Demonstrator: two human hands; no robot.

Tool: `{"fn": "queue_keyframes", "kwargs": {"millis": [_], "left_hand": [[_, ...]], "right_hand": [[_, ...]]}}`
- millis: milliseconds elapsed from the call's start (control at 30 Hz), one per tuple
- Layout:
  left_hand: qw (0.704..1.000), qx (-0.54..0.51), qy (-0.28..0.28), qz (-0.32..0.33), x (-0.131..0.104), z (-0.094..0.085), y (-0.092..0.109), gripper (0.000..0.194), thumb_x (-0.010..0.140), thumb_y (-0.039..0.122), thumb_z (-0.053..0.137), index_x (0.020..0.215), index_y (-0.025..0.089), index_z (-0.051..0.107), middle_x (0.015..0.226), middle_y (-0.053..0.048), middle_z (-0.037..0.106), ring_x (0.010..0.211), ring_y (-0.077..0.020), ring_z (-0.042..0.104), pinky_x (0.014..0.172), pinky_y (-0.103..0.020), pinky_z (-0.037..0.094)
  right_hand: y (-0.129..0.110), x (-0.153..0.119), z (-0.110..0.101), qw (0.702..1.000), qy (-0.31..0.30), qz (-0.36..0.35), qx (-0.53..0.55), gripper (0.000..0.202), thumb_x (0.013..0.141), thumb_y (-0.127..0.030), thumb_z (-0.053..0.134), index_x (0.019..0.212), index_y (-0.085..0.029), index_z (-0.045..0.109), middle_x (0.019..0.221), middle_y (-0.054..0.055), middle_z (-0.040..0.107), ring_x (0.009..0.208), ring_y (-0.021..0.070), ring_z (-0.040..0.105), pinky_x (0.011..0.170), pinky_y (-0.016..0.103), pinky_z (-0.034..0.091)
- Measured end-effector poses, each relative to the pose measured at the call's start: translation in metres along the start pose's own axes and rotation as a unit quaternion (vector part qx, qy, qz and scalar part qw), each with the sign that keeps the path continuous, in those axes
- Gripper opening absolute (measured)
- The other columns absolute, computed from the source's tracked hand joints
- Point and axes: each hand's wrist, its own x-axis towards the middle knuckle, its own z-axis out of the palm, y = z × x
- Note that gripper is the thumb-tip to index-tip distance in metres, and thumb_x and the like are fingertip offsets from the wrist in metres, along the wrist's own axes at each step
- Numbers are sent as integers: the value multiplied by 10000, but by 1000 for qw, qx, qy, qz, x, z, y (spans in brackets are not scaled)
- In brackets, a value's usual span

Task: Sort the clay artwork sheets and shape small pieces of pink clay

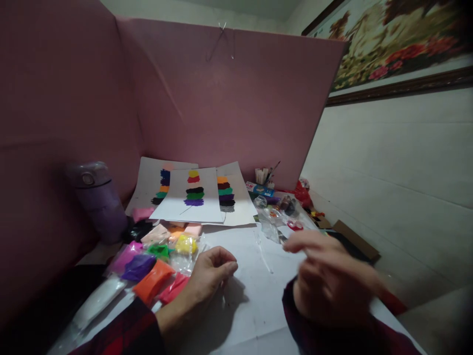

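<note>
My left hand (212,268) hovers just over the white tabletop, its thumb and index finger pinched together. Whatever is between them, if anything, is too small or hidden to make out. Beside it lie soft clay packets, among them a red packet (174,288), an orange packet (153,282) and a yellow packet (185,244). My right hand (328,276) is raised at the right and smeared by motion, so its grip is unclear. Between the hands, a thin clear plastic tool (263,252) rests on the table. Red-handled scissors (294,225) lie beyond my right fingertips.
White sheets with painted colour bands (203,212) lean at the back. A purple bottle (98,202) stands at left. Clear plastic wrapping (269,229) and a cup of brushes (261,175) are at back right. Pink panels (221,108) enclose the back and left.
</note>
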Motion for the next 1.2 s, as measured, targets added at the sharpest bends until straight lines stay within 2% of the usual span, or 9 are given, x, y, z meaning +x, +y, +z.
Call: {"fn": "queue_keyframes", "kwargs": {"millis": [67, 133, 200, 333, 467, 767, 933, 1067, 1200], "left_hand": [[1000, 14, -4, 6, 0, -1, 0, 306, 602, 391, 725, 648, 154, 537, 431, 63, 472, 353, -60, 377, 368, -190, 266], [1000, 27, -5, 12, 0, -2, 0, 322, 596, 403, 728, 625, 160, 519, 432, 63, 460, 367, -59, 367, 376, -189, 254], [999, 37, 0, 18, 0, -3, 1, 346, 596, 426, 729, 609, 165, 503, 438, 68, 438, 382, -53, 342, 385, -185, 225], [999, 46, 7, 16, 0, -6, 1, 386, 649, 498, 692, 624, 168, 493, 456, 80, 381, 407, -47, 281, 404, -190, 165], [999, 46, -8, 6, -1, -7, -1, 428, 699, 571, 628, 634, 175, 480, 469, 85, 341, 409, -51, 234, 402, -203, 135], [994, 103, -16, 13, -4, -5, 1, 569, 777, 693, 441, 520, 190, 370, 457, 63, 305, 415, -62, 214, 414, -236, 97], [994, 106, -21, -17, -2, -5, 0, 551, 746, 698, 483, 572, 176, 475, 423, 76, 314, 380, -57, 218, 397, -224, 106], [997, 64, -29, -24, 0, -4, -4, 515, 701, 678, 551, 668, 165, 535, 456, 72, 401, 356, -53, 279, 371, -204, 157], [999, 33, -27, -16, 0, -3, -3, 452, 686, 597, 609, 735, 151, 557, 520, 57, 469, 365, -56, 346, 357, -197, 208]], "right_hand": [[27, 6, 13, 997, 11, 28, -75, 92, 876, -237, 544, 937, -219, 479, 765, 10, 612, 598, 132, 565, 561, 273, 431], [51, 7, 19, 969, -98, 80, -213, 128, 859, -287, 575, 785, -197, 520, 636, -3, 591, 528, 125, 526, 534, 261, 360], [67, 6, 21, 919, -198, 157, -302, 167, 865, -311, 558, 748, -193, 543, 616, 6, 610, 563, 146, 552, 551, 268, 319], [72, 2, 21, 827, -359, 253, -353, 192, 881, -317, 511, 738, -202, 568, 694, 38, 659, 674, 188, 597, 561, 277, 259], [68, -4, 25, 787, -432, 296, -326, 169, 799, -356, 617, 764, -202, 558, 742, 36, 660, 738, 203, 600, 583, 274, 262], [77, -17, 28, 763, -470, 322, -304, 141, 750, -150, 603, 877, -189, 554, 846, 39, 663, 830, 198, 590, 624, 265, 287], [74, -16, 29, 762, -470, 324, -304, 196, 756, -139, 571, 950, -166, 572, 867, 60, 671, 828, 203, 604, 643, 277, 303], [73, -16, 29, 767, -475, 314, -296, 87, 763, -143, 552, 803, -175, 623, 834, 59, 681, 833, 201, 606, 646, 282, 306], [71, -15, 30, 782, -457, 308, -290, 130, 786, -174, 532, 704, -176, 633, 765, 59, 684, 772, 191, 604, 627, 283, 311]]}}
